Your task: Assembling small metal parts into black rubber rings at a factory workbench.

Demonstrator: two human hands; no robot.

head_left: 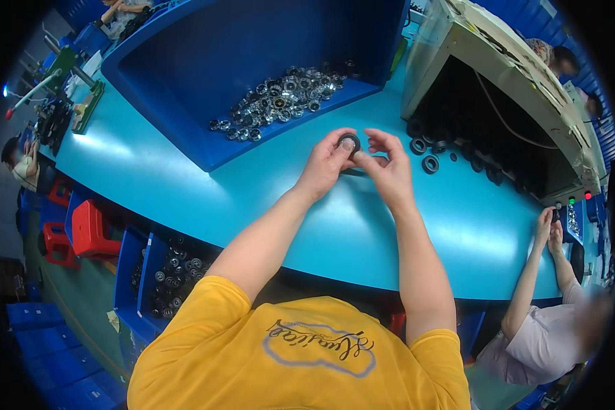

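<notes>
Above the blue-green table, my left hand (323, 166) is closed on a black rubber-like ring (352, 137) with a shiny metal piece (348, 145) showing in its middle. The left thumb lies across the front of the ring. My right hand (391, 172) meets it from the other side, its thumb pressed at the ring's lower edge and its fingers curled. Some right fingertips are hidden behind the part. Under the hands, a dark curved thing (353, 172) shows in part; I cannot tell what it is.
A big blue bin (178, 130) of shiny metal parts (280, 102) lies beyond my hands. Loose black rings (430, 164) spill from an open cream-coloured housing (424, 75) at right. A co-worker (543, 328) sits at right. Red stools (92, 229) and blue crates (133, 266) stand left.
</notes>
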